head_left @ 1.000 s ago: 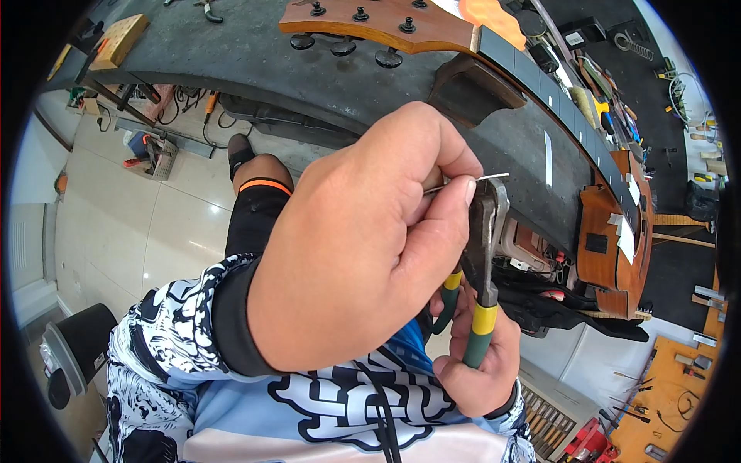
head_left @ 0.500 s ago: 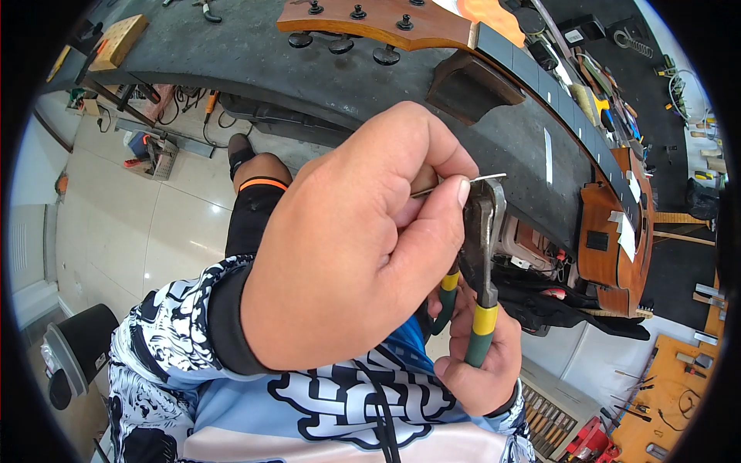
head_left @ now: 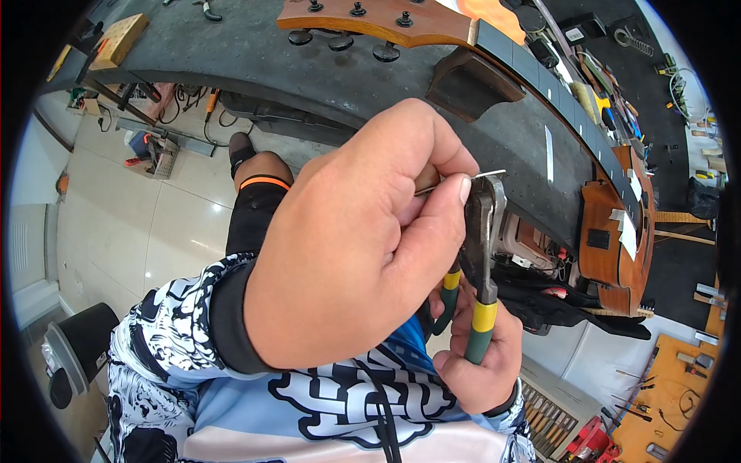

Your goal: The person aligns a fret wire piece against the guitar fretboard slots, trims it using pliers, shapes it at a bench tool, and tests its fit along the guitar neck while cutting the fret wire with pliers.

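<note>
My left hand (head_left: 363, 247) is closed, pinching a thin length of fret wire (head_left: 491, 174) between thumb and forefinger. One end of the wire sticks out past the fingertips to the right, and another part shows behind the fingers. In my right hand (head_left: 488, 363) are pliers (head_left: 485, 255) with green and yellow handles, held upright. Their dark metal jaws are right beside my left thumb, just under the protruding wire. Whether the jaws touch the wire, I cannot tell. My left hand hides part of the pliers.
Beyond my hands, a guitar headstock (head_left: 370, 21) and fingerboard (head_left: 556, 96) lie above a dark workbench (head_left: 309, 96). A dark neck support (head_left: 472, 86) stands under the neck. The guitar body (head_left: 610, 247) is at the right. A wooden block (head_left: 120, 42) sits at the far left.
Almost nothing differs. The wire's protruding end sits very slightly higher, and my hands and the pliers keep nearly the same position.
</note>
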